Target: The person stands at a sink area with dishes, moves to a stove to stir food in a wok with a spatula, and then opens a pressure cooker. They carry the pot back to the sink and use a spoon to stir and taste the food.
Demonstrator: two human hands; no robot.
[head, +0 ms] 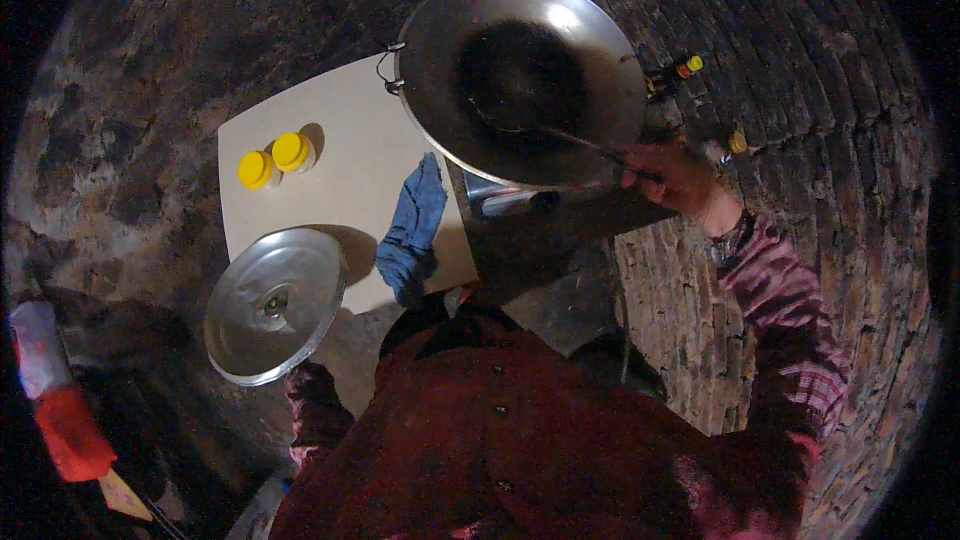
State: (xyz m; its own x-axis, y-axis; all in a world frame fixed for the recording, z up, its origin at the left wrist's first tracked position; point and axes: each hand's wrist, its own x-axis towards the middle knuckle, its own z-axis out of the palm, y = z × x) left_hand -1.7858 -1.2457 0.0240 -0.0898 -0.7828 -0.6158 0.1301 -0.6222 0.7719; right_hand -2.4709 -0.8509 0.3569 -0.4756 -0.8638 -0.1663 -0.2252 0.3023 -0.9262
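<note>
My right hand (671,180) grips the handle of a long metal cooking utensil (574,139), which reaches down into a large metal wok (435,101). The utensil's head is hard to make out against the wok's dark bottom. At lower left, a round metal lid (244,337) is held tilted, partly over a pale tabletop (345,187). My left sleeve (319,405) ends at the lid's lower edge; the left hand itself is hidden behind the lid. Between lid and wok lies a crumpled blue cloth (412,229) on the tabletop.
Under the wok, part of a metal stove (502,199) shows. Two jars with yellow lids, one nearer left (256,170) and one beside it (291,152), stand on the tabletop. A yellow-capped bottle (690,66) is by the brick wall (817,127). A blurred red-and-white object (71,431) is at far left.
</note>
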